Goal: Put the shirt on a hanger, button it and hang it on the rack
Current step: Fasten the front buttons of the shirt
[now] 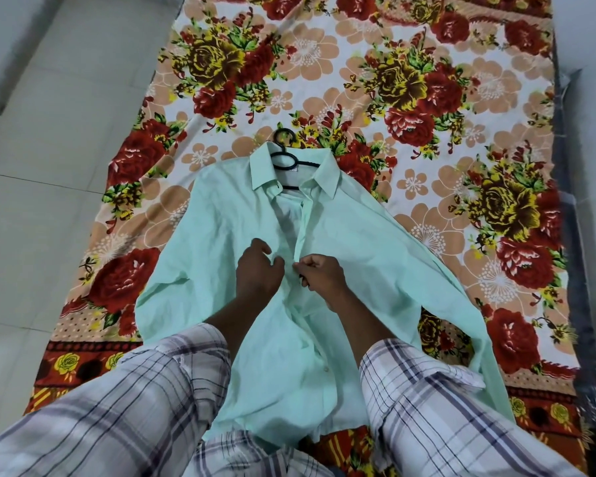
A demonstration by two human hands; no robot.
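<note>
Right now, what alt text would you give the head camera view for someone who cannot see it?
Two hands, the left hand and right hand, pinch the front edges of a pale green shirt midway down, as if buttoning it. The shirt lies flat on a flowered bedsheet with a black hanger inside its collar.

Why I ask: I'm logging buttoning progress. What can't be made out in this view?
Head view only.
1. The hanger: only its hook and neck show; its arms lie under the shirt.
2. The button being worked: covered by the fingertips of the left hand and right hand.
3. Whether the lower buttons are fastened: lost in folds and too small.
4. The rack: outside the frame.
</note>
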